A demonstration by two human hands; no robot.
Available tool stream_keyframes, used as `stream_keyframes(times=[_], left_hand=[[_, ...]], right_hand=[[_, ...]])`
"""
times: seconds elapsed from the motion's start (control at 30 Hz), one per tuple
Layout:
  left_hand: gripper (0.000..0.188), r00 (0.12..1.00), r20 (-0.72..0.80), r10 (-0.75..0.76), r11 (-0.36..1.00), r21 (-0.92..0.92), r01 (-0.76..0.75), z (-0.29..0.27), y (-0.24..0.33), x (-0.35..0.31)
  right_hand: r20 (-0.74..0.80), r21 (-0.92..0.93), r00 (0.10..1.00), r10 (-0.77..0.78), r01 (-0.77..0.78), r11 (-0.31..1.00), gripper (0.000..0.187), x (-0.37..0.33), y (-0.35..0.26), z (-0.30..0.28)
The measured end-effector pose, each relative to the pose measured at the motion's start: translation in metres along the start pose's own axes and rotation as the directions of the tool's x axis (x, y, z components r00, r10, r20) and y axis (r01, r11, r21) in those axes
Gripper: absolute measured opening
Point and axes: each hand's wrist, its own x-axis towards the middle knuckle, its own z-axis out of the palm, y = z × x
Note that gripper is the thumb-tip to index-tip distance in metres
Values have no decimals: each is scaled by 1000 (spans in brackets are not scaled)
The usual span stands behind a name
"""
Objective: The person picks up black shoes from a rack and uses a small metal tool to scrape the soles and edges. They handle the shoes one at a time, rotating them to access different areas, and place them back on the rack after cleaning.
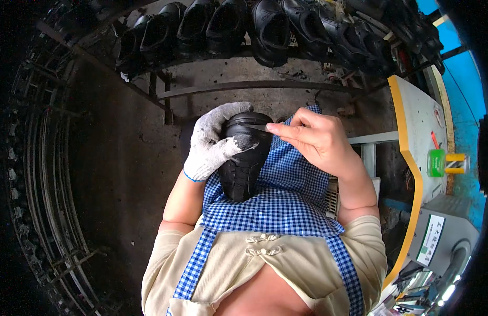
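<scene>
Nearest the camera is a cream top (225, 258) with knotted fastenings, and beyond it a blue-checked apron (275, 213) covers the lap, probably to keep the clothes clean. A black shoe (244, 168) is held over the apron, its rounded end far and its laced part near; whether its near end rests on the cloth I cannot tell. The left hand (213, 139), in a pale knitted glove, clasps the shoe from the left, fingers curled round the far end and dark-smudged thumb across the top, seemingly so the surface stays steady and faces up. From the right, the bare right hand (317, 138) pinches a thin tool (258, 128) between thumb and forefinger, its tip at the shoe's upper near the left thumb; bare fingertips likely give finer control. On the far side, black shoes (270, 34) line a rack (254, 87), apparently spaced for easy reach. To the right stands a yellow-edged table (420, 121) bearing a green container (436, 163).
</scene>
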Motion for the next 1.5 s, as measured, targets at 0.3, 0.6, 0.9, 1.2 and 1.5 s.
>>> stream_keyframes(times=[0.3,0.6,0.9,1.2,1.5], left_hand=[[69,1000,-9,27,1000,-2,-27,0,-5,1],[70,1000,10,-1,1000,3,1,2,4,0],[65,987,-106,123,990,80,-115,-12,3,5],[40,862,-474,179,906,-262,-332,-7,47,68],[66,433,144,890,133,825,-549,18,139,131]], right_hand=[[30,-134,999,-10,14,991,35,-6,0,-24],[-50,-209,999,1,-11,978,36,-4,-7,-12],[-83,188,974,210,-192,963,39,-35,31,8],[485,875,823,295,-448,-185,76,-114,91,147],[108,951,916,385,17,-308,65,-59,74,81]])
